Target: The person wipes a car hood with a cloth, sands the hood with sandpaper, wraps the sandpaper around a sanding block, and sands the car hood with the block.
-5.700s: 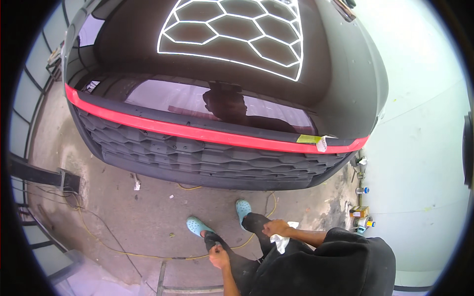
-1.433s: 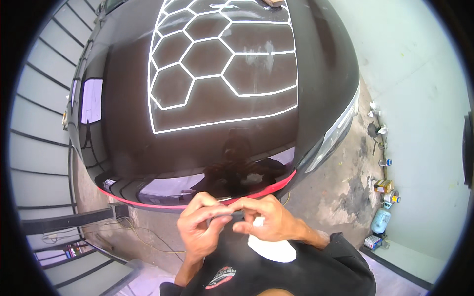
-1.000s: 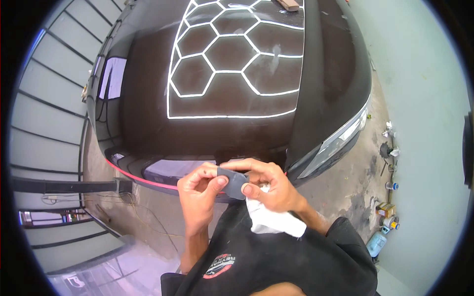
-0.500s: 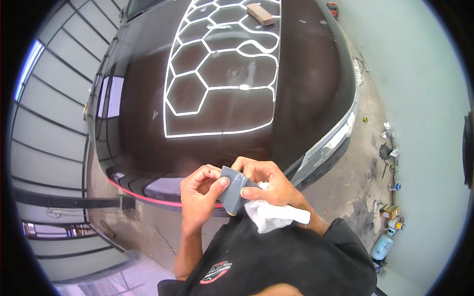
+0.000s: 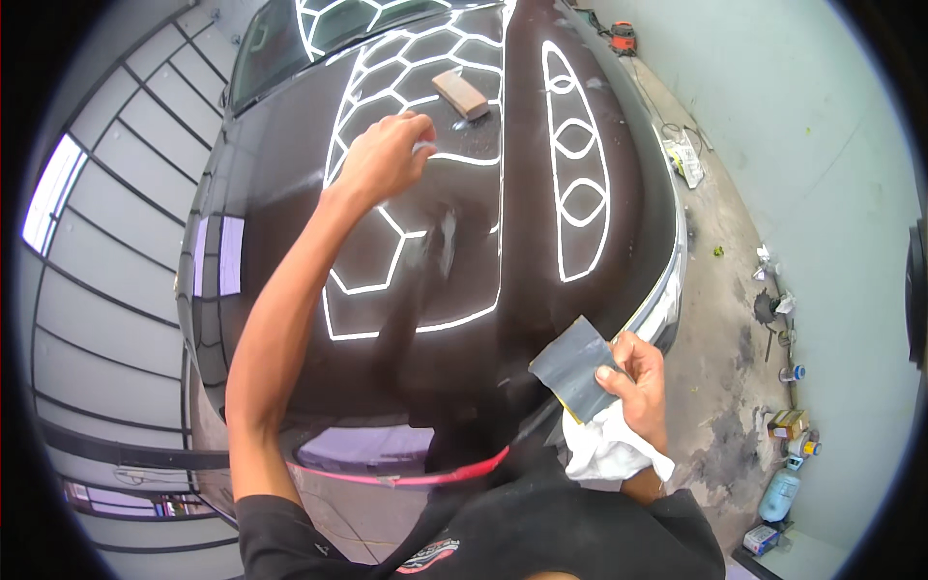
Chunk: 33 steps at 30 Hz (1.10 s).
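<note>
My left hand is stretched over the glossy dark car hood, fingers curled closed near the white honeycomb lines; a small pale piece shows at its fingertips, too small to identify. A tan rectangular block lies on the hood just beyond it. Lower right, my right hand grips a grey square sheet, perhaps sandpaper, with the thumb on top, and a bunched white cloth hangs from the same hand. A separate outlined strip with oval shapes runs along the hood's right side.
The windshield carries more white lines. Along the pale right wall stand a red-and-black machine, cans, boxes and a light blue cylinder on stained concrete. A barred panel wall curves along the left.
My left hand has let go of the grey sheet and moved far forward over the hood. My right hand has shifted right with sheet and cloth. The view now reaches the windshield.
</note>
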Each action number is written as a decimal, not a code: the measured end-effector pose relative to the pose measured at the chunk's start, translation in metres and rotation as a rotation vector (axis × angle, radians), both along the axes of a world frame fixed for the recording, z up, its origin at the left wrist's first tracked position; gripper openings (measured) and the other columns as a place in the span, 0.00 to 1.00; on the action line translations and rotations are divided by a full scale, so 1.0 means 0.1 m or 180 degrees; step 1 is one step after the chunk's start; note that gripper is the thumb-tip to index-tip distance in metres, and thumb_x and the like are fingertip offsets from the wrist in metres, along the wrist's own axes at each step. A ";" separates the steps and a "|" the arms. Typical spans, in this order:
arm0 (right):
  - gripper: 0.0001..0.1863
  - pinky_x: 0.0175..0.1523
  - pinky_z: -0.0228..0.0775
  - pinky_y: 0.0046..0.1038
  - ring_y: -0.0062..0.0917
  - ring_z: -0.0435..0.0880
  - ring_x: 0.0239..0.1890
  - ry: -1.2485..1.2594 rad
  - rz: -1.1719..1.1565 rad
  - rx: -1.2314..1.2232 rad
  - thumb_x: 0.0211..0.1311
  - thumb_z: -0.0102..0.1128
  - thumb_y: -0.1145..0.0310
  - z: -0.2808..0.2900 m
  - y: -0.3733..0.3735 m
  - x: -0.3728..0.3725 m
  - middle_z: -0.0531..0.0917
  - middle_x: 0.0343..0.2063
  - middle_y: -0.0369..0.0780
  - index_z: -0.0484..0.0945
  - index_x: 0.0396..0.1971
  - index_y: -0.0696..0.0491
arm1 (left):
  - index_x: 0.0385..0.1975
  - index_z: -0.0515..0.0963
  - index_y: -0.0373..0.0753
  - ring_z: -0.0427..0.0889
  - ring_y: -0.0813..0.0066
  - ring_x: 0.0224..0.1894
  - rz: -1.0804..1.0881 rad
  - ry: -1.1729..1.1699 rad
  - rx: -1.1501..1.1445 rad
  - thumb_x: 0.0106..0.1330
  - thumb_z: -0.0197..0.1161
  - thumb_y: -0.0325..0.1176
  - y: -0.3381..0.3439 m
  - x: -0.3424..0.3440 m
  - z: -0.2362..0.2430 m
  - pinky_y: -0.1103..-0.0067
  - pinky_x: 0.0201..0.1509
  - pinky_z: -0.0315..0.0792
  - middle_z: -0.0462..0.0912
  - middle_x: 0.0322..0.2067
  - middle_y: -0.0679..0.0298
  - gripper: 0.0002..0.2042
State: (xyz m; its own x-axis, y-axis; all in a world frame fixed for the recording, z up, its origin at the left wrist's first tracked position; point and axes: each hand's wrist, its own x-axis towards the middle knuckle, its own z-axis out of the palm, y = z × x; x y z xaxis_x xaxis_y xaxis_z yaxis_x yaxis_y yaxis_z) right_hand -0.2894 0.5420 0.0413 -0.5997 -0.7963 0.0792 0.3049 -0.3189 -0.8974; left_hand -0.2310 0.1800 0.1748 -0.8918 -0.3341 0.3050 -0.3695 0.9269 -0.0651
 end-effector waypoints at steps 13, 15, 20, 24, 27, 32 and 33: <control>0.16 0.32 0.53 0.18 0.09 0.62 0.24 -0.0010 -0.0497 0.0176 0.56 0.60 0.77 -0.24 -0.05 -0.17 0.70 0.19 0.29 0.60 0.20 0.49 | 0.62 0.67 0.46 0.74 0.54 0.58 -0.0922 -0.0578 -0.0786 0.60 0.65 0.25 -0.97 -0.90 -0.16 0.64 0.57 0.74 0.71 0.61 0.65 0.28; 0.16 0.32 0.53 0.18 0.09 0.62 0.25 -0.0031 -0.0511 0.0129 0.56 0.60 0.77 -0.21 -0.05 -0.19 0.69 0.19 0.29 0.60 0.20 0.49 | 0.62 0.67 0.38 0.76 0.55 0.54 -0.0969 0.0156 -0.0249 0.66 0.62 0.28 -0.68 -0.74 0.00 0.63 0.57 0.72 0.76 0.50 0.53 0.24; 0.16 0.33 0.52 0.18 0.08 0.61 0.25 0.0061 -0.0495 0.0011 0.57 0.59 0.77 -0.11 -0.17 -0.14 0.68 0.20 0.28 0.60 0.21 0.49 | 0.68 0.62 0.35 0.79 0.72 0.49 -0.1348 0.0894 0.2623 0.76 0.54 0.37 0.05 0.13 0.07 0.75 0.54 0.73 0.78 0.46 0.59 0.24; 0.15 0.35 0.55 0.17 0.09 0.63 0.27 -0.0123 -0.0087 -0.0238 0.59 0.58 0.78 0.16 -0.37 0.03 0.70 0.21 0.28 0.60 0.22 0.49 | 0.63 0.67 0.33 0.82 0.73 0.44 -0.1246 0.1237 0.4222 0.75 0.53 0.51 0.72 0.93 0.00 0.76 0.48 0.77 0.80 0.46 0.57 0.28; 0.15 0.35 0.56 0.17 0.08 0.64 0.28 0.0110 0.0235 -0.0325 0.61 0.59 0.76 0.24 -0.46 0.19 0.71 0.22 0.28 0.61 0.22 0.50 | 0.64 0.65 0.33 0.82 0.71 0.40 -0.1376 0.1415 0.4482 0.71 0.58 0.52 0.96 1.33 -0.22 0.76 0.43 0.78 0.81 0.45 0.55 0.32; 0.14 0.36 0.60 0.18 0.08 0.68 0.29 0.0596 0.0550 -0.0269 0.61 0.61 0.75 0.38 -0.63 0.50 0.72 0.22 0.28 0.65 0.22 0.52 | 0.66 0.64 0.32 0.82 0.71 0.41 -0.0798 0.1916 0.4452 0.66 0.66 0.50 1.51 1.87 -0.31 0.75 0.44 0.78 0.79 0.45 0.57 0.36; 0.14 0.35 0.60 0.18 0.09 0.69 0.29 0.0620 0.0619 -0.0248 0.61 0.61 0.75 0.38 -0.66 0.58 0.73 0.22 0.28 0.65 0.22 0.52 | 0.66 0.64 0.31 0.82 0.71 0.43 -0.0548 0.1993 0.4196 0.65 0.67 0.48 1.58 1.95 -0.34 0.76 0.47 0.77 0.79 0.48 0.57 0.36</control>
